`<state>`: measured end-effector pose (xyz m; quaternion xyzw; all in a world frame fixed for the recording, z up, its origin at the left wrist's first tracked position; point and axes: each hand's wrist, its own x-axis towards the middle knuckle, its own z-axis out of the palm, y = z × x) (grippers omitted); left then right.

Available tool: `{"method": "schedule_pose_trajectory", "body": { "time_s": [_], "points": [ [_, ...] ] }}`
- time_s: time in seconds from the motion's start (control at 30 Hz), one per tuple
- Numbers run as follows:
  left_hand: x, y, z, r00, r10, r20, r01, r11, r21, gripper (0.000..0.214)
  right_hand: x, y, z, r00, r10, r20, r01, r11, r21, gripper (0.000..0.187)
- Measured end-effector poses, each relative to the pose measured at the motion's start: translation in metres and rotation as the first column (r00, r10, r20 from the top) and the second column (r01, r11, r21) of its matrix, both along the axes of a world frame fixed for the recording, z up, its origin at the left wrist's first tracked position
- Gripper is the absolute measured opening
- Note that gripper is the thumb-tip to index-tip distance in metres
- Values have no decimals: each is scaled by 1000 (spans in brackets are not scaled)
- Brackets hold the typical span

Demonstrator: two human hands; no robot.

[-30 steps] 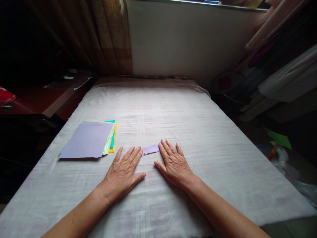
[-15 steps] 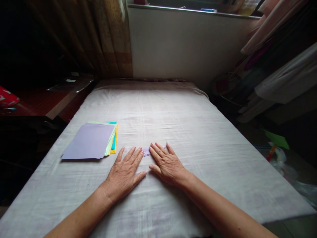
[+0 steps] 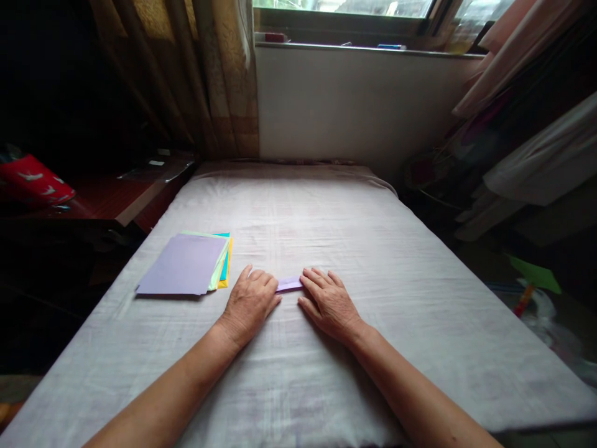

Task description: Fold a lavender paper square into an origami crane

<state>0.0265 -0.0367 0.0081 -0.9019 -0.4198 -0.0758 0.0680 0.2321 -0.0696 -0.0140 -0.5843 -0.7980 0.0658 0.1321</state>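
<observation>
A narrow folded strip of purple paper (image 3: 290,284) lies on the cloth-covered surface (image 3: 280,386) between my hands. My left hand (image 3: 250,303) is curled, its fingers closed at the strip's left end and hiding that end. On the right end rests my right hand (image 3: 330,302), palm down, fingers stretched out and thumb apart. To the left of my left hand sits a stack of coloured paper sheets (image 3: 183,264), purple on top, with green, blue and yellow edges showing.
Beyond the left edge stands a dark red wooden table (image 3: 107,202) with a red patterned item (image 3: 37,180). A curtain (image 3: 224,87) and a window sill (image 3: 326,46) are at the back. Clothes (image 3: 532,162) hang on the right, above a green piece (image 3: 535,274).
My left hand has gone from flat and spread to curled at the strip's left end. My right hand has shifted, baring more of the strip. The view has tilted up, showing the window.
</observation>
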Motion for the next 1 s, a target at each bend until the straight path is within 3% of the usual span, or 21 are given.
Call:
{"method": "schedule_pose_trajectory", "body": {
  "time_s": [0.23, 0.43, 0.6, 0.83, 1.0],
  "points": [
    [5, 9, 2, 997, -60, -53, 66, 993, 101, 14, 3, 4, -2, 998, 19, -60, -17, 999, 47, 39],
    [0, 9, -2, 998, -61, -35, 63, 995, 73, 13, 4, 11, -8, 994, 50, -96, -36, 989, 144, 33],
    [-1, 14, -3, 1000, -12, 29, 12, 999, 30, 13, 1, 20, -1, 986, 38, -163, -5, 980, 197, 16],
    [-3, 18, -2, 972, 131, 195, -114, 989, -98, 17, -2, 37, 5, 923, -71, -379, 93, 995, 40, 14],
    [-2, 22, -8, 942, 208, 262, -161, 968, -190, 16, -7, 45, 9, 917, -186, -353, 167, 983, -82, 17]
  ]
}}
